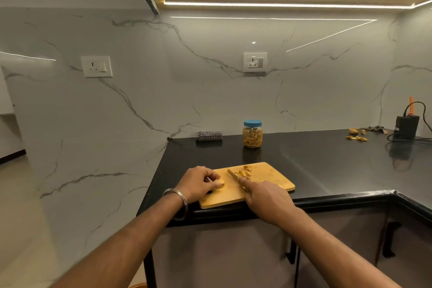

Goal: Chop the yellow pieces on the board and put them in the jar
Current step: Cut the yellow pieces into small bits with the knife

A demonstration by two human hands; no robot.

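A wooden cutting board (271, 177) lies at the near left corner of the black counter. My left hand (198, 182) pinches a pale yellow piece (219, 183) against the board's left part. My right hand (264, 196) grips a knife, forefinger along its back; the blade (232, 173) points away toward a small heap of chopped yellow pieces (245, 172) at the board's far edge. The handle is hidden in my hand. A clear jar (252, 134) with a blue lid on, filled with yellow pieces, stands behind the board.
A folded checked cloth (208, 135) lies by the wall, left of the jar. Yellow peelings (357, 135) and a black box with cables (406, 127) sit at the far right. The counter edge (233, 213) runs just under the board's near side.
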